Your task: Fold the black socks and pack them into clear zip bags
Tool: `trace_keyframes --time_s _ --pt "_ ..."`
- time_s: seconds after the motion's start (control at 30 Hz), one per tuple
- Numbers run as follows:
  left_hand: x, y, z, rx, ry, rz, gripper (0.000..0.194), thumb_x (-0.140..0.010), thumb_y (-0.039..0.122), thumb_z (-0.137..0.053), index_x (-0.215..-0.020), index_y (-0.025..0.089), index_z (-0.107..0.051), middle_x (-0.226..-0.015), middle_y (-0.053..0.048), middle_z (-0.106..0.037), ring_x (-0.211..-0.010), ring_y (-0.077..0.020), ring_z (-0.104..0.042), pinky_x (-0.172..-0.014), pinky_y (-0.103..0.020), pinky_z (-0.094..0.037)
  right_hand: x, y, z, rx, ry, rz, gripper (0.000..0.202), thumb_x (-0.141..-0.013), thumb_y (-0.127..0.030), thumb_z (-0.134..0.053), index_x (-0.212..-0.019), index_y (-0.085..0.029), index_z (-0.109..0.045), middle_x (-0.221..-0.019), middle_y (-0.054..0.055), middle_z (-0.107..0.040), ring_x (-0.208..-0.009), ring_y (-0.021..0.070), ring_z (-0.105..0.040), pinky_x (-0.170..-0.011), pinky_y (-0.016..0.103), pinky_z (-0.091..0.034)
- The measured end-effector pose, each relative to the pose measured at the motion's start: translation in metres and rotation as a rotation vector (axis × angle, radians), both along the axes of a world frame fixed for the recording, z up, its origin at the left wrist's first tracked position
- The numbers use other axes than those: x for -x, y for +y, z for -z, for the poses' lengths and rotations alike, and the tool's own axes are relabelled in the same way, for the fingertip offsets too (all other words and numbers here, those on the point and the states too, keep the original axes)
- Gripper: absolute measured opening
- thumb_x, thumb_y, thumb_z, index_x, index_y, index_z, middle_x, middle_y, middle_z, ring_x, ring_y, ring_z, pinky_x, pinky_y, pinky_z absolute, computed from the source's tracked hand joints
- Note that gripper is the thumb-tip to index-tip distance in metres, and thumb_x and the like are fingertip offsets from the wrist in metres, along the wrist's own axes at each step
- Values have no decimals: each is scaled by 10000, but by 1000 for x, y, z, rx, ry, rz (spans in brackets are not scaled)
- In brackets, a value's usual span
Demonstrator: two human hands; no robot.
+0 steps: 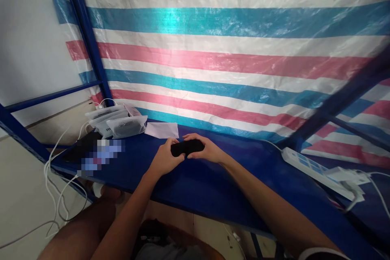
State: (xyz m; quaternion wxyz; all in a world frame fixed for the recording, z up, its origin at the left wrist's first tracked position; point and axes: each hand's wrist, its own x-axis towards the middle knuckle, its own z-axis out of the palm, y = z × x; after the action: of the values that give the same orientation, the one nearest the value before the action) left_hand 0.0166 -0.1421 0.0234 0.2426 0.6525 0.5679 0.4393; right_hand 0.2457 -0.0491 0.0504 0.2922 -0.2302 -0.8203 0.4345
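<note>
Between my two hands is a small black oblong thing (187, 147), held a little above the blue shelf (213, 187); its kind does not show clearly. My left hand (166, 157) is closed round its left end, thumb on the near side. Round the right end my right hand (205, 150) is closed, its fingers reaching over the far side and its thumb in front. Just behind the hands, a flat white packet or sheet (162, 130) lies on the shelf.
Frosted pouches (126, 126) stand at the back left, near a black flat object (82, 146) and a blurred-out patch (100, 156). White cables (57, 195) hang off the left edge. A white power strip (319, 172) lies at right. Behind hangs a striped plastic sheet (213, 65).
</note>
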Motion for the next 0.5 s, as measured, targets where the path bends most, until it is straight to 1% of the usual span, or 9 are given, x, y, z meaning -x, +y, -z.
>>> trace_keyframes --time_s 0.07,0.13,0.23,0.3,0.33,0.37,0.43,0.47,0.5 --pt "2 10 -6 48 32 62 418 -814 379 -824 -1174 261 -648 -1129 -41 -762 -1032 -255 -732 -842 -338 -551 -9 2 2 3 -4 13 701 -674 -431 -994 -1303 -300 -714 -1472 78 -663 -1370 359 -618 -1185 534 -482" --pt "2 22 -11 57 52 123 432 -795 409 -848 -1162 260 -674 -1143 -45 -766 -1061 -265 -726 -858 -346 -553 -20 4 5 15 -17 50 757 -649 -409 -1006 -1333 -312 -695 -1457 75 -673 -1343 354 -636 -1147 519 -519" --pt "-3 41 -13 37 57 239 484 -793 485 -858 -1194 267 -696 -1156 -37 -768 -1057 -262 -724 -869 -353 -562 -36 7 13 32 -44 150 768 -639 -397 -1004 -1334 -309 -688 -1360 69 -718 -1219 330 -692 -1023 470 -593" --pt "-5 54 -10 -10 34 279 479 -877 557 -773 -1258 277 -700 -1207 -39 -764 -1092 -256 -718 -913 -363 -567 -42 11 22 54 -17 260 726 -645 -405 -995 -1299 -295 -699 -1255 59 -748 -1124 309 -716 -956 445 -613" --pt "-5 61 -7 -53 26 254 449 -956 580 -673 -1286 278 -703 -1261 -48 -754 -1151 -257 -703 -974 -376 -557 -44 14 27 70 19 326 712 -641 -408 -994 -1281 -290 -705 -1215 53 -756 -1093 301 -722 -945 440 -615" --pt "-4 66 -2 -96 38 187 441 -1029 582 -555 -1304 273 -709 -1332 -63 -733 -1238 -263 -671 -1059 -399 -525 -44 17 32 93 68 393 707 -633 -408 -995 -1267 -288 -707 -1189 48 -761 -1072 295 -727 -944 438 -616" --pt "-1 74 10 -134 139 -15 505 -1098 566 -389 -1318 264 -728 -1495 -94 -649 -1436 -309 -538 -1222 -491 -390 -42 24 43 166 177 498 715 -621 -408 -996 -1261 -288 -701 -1156 44 -770 -1024 289 -745 -937 444 -627" --pt "2 76 18 -118 224 -104 518 -1098 574 -383 -1316 266 -737 -1556 -102 -603 -1510 -348 -453 -1268 -554 -305 -41 27 48 210 226 530 723 -621 -412 -994 -1266 -289 -692 -1142 46 -774 -990 286 -756 -926 451 -637" --pt "4 76 25 -83 318 -159 507 -1084 591 -422 -1317 274 -743 -1588 -104 -576 -1552 -389 -383 -1283 -619 -231 -39 30 52 249 269 551 732 -625 -419 -988 -1276 -288 -681 -1130 50 -777 -957 286 -766 -917 462 -647"
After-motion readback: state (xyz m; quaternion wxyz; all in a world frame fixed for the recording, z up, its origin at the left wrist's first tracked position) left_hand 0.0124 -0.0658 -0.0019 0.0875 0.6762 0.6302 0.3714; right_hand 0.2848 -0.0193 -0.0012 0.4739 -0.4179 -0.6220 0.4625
